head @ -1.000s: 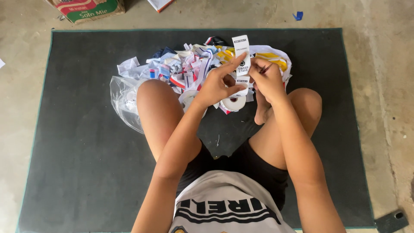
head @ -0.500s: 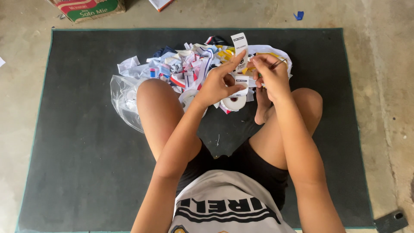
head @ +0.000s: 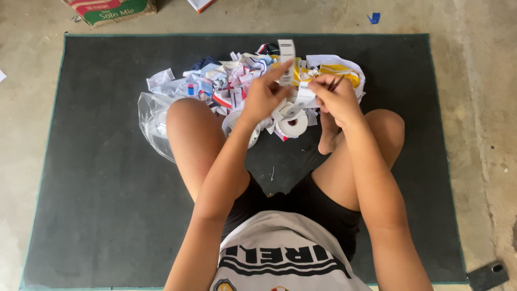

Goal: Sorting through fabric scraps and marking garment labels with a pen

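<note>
I sit cross-legged on a dark mat. My left hand pinches a white label strip that stands upright above a heap of cut labels. My right hand is closed around small scissors, whose tips point up beside the strip's lower end. The strip runs down toward a white label roll lying between my knees. A second roll sits partly hidden behind my left forearm.
A clear plastic bag lies by my left knee. A cardboard box stands beyond the mat's far edge on the concrete floor. A dark phone-like object lies at the mat's near right corner. A blue scrap lies far right.
The upright strip has grown shorter and both hands have drawn slightly closer together over the heap. My legs have stayed put.
</note>
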